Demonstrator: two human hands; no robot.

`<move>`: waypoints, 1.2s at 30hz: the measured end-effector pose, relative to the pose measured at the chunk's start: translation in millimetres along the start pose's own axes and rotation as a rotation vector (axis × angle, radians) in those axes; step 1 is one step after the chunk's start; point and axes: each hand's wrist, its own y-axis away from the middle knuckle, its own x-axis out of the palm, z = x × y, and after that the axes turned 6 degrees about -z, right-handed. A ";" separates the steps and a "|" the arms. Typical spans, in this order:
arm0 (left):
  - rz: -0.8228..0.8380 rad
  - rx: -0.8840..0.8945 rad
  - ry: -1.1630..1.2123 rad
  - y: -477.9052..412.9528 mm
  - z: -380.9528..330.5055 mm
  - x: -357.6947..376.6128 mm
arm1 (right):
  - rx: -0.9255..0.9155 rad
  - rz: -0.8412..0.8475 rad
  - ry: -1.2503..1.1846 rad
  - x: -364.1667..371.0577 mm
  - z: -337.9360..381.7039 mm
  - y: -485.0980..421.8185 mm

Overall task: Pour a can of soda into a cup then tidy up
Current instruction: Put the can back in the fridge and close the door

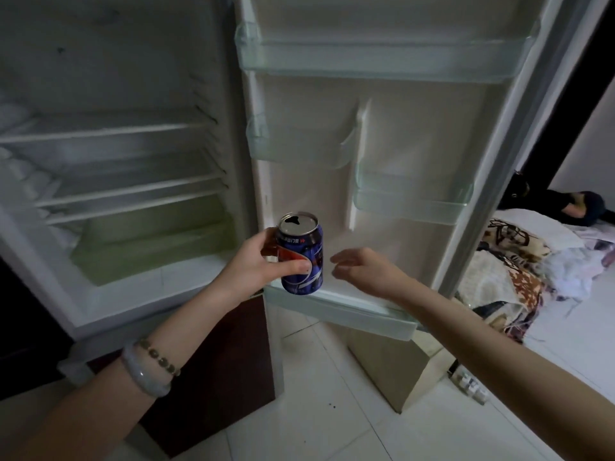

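A blue soda can [304, 257] with a red and white logo is held upright in front of the open fridge. Its top shows a dark opening. My left hand [263, 264] grips the can from the left, thumb across the front. My right hand [362, 269] hovers just right of the can, fingers apart and pointing left, holding nothing and not touching the can. No cup is in view.
The fridge interior [116, 181] at the left has bare white shelves. Its open door [382, 161] carries clear plastic bins, the lowest [349, 311] right behind the can. A pile of blankets [519, 267] lies on the tiled floor at the right.
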 end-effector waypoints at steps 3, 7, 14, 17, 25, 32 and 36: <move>-0.094 -0.006 -0.025 11.7 -1.2 -23.5 | -0.050 0.098 -0.157 17.9 28.7 -10.3; -0.248 -0.038 -0.038 26.9 1.1 -58.3 | -0.094 0.185 -0.376 41.3 64.9 -23.8; -0.416 -0.091 -0.066 34.0 10.3 -137.6 | -0.151 0.365 -0.546 87.0 132.3 -66.4; -0.450 -0.081 -0.051 24.8 11.3 -169.2 | -0.171 0.390 -0.575 104.0 163.3 -89.2; -0.457 -0.048 -0.046 -37.2 19.3 -276.2 | -0.216 0.415 -0.631 139.0 243.8 -174.6; -0.381 -0.030 -0.045 -109.7 8.2 -366.9 | -0.202 0.445 -0.694 145.4 316.1 -253.6; -0.350 -0.013 -0.058 -150.3 -8.1 -401.6 | -0.174 0.440 -0.756 135.8 350.5 -291.4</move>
